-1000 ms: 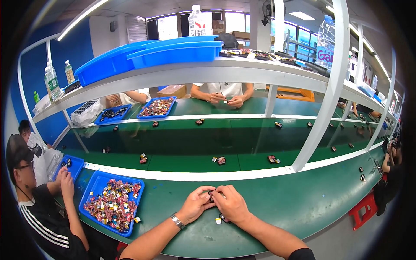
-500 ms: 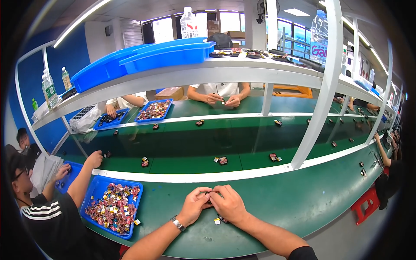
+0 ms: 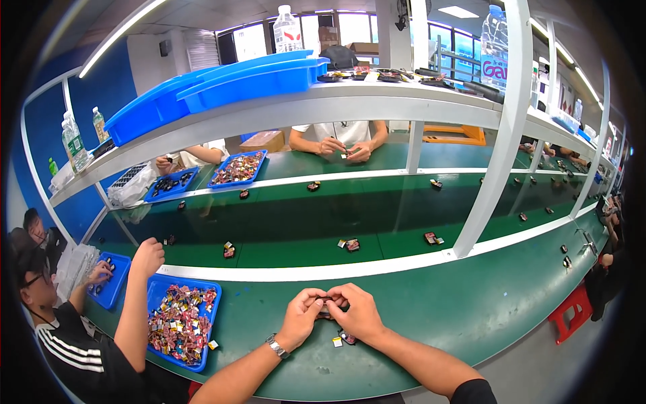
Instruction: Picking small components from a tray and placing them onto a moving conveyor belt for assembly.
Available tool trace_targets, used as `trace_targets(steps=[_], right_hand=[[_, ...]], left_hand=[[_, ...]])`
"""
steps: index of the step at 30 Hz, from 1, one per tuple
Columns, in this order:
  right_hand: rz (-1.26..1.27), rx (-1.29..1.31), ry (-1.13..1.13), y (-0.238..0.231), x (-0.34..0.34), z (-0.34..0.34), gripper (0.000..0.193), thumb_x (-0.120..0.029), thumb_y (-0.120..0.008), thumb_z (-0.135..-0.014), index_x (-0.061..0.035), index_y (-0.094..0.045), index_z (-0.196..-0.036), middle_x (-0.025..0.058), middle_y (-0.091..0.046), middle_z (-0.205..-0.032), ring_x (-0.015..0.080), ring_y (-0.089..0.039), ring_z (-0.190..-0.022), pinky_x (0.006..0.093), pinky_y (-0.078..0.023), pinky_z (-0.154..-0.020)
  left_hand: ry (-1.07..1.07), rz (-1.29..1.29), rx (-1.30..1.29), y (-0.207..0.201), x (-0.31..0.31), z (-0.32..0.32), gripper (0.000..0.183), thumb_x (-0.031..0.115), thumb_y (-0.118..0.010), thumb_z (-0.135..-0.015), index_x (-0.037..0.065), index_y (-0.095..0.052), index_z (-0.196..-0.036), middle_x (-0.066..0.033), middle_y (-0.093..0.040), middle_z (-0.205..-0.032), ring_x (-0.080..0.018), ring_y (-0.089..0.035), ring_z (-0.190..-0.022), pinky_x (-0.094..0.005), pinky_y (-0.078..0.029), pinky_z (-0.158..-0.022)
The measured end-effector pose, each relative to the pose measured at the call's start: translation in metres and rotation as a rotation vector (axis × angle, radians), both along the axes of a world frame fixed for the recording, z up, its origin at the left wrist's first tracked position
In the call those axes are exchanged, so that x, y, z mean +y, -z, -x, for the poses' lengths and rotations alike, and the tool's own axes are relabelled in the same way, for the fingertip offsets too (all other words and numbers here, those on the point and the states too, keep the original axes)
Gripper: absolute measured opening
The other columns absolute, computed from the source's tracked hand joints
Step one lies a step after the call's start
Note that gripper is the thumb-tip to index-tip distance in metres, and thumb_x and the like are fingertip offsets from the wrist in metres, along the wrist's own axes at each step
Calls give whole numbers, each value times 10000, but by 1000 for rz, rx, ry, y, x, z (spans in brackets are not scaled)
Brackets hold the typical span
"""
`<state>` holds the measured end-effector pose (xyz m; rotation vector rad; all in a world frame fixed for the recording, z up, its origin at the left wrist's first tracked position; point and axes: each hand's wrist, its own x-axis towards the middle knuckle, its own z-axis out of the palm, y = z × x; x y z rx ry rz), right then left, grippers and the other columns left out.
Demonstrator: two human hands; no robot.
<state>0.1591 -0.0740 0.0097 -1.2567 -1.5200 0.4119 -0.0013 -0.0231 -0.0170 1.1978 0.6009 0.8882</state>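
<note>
Above the green bench, my left hand (image 3: 304,319) and my right hand (image 3: 357,315) meet, fingertips pinched on a small black plastic part (image 3: 326,312). Fingers cover most of it, so its exact shape is hidden. Just under my right hand, a small circuit board (image 3: 346,337) with a silver-and-yellow battery (image 3: 338,342) lies on the bench. Left of my forearm, a blue tray (image 3: 219,296) is heaped with reddish circuit boards and small batteries (image 3: 180,323). One loose battery (image 3: 213,345) sits at that tray's right edge.
Beyond a white rail (image 3: 303,273) runs a green conveyor belt (image 3: 296,252) carrying several small assemblies (image 3: 352,245). A white post (image 3: 494,135) supports the shelf with blue trays (image 3: 249,84). On my left sits a co-worker (image 3: 74,343) beside a smaller blue tray (image 3: 116,293).
Assemblies on the belt have moved slightly right. The left co-worker's hand has risen off the belt. Across, a hand has lifted from a blue tray. My hands stay together, fingers slightly shifted.
</note>
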Motion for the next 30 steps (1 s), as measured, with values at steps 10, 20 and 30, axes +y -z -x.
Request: trace_targets(steps=[10,20,30], right_hand=[[-45,-5,35,-2,-3,3,180,-3,-719,-788,0,-657,-957,86,-645,-865,156,-663,-705,267,-549,-641],[-1,7,26,-6,-5,1,203,-35,-708,-795,-7,-657,-990,94,-646,-891,185,-681,-738,296,-572,-674],[75,140,177,4,40,-38,122,-18,-645,-835,21,-669,-948,94,-679,-828,135,-676,-729,285,-552,-675]], left_hand=[[32,3,11,-6,-2,0,223,38,-477,-1016,-15,-516,-1230,-120,-646,-1147,-178,-642,-1041,-330,-557,-883],[111,44,-36,-3,2,2,271,10,-462,-1011,-8,-506,-1278,-118,-633,-1194,-179,-621,-1098,-326,-534,-933],[-11,69,-110,-8,0,0,389,38,-521,-987,22,-417,-1362,-186,-557,-1324,-265,-601,-1171,-398,-524,-978]])
